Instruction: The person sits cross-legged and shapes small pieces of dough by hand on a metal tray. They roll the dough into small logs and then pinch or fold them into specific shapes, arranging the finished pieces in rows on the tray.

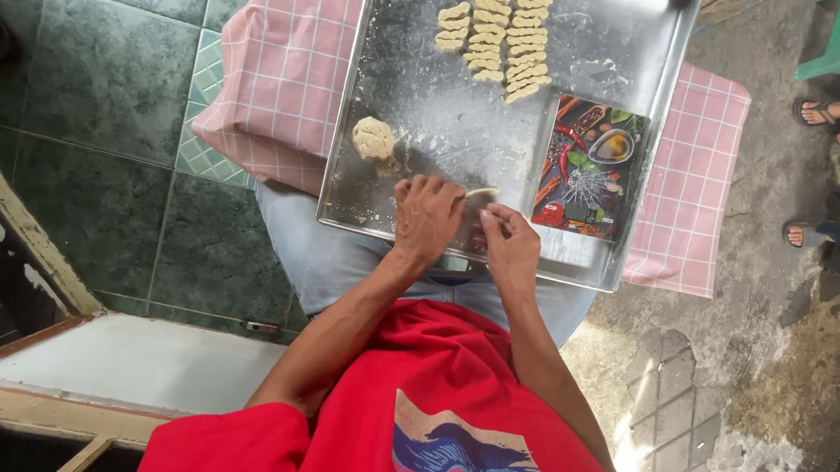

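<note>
- Left hand [427,217] and right hand [510,246] meet at the near edge of the tray [636,45], fingers pinched together on a small dough strip [482,193] — both grasping it, the pale end poking out between them.
- The tray sits on the lap over a pink checked cloth [284,72], so the work stays close to the body.
- The dough lump [373,138], rough and crumbly, waits just left of the hands, within easy reach.
- Shaped pieces [510,37] lie in neat rows at the far end, ridged and curled, well apart from the working spot.
- The metal is shiny, dusted with flour.
- A glossy printed board [589,169] with pictures of vegetables lies flat at the right.
</note>
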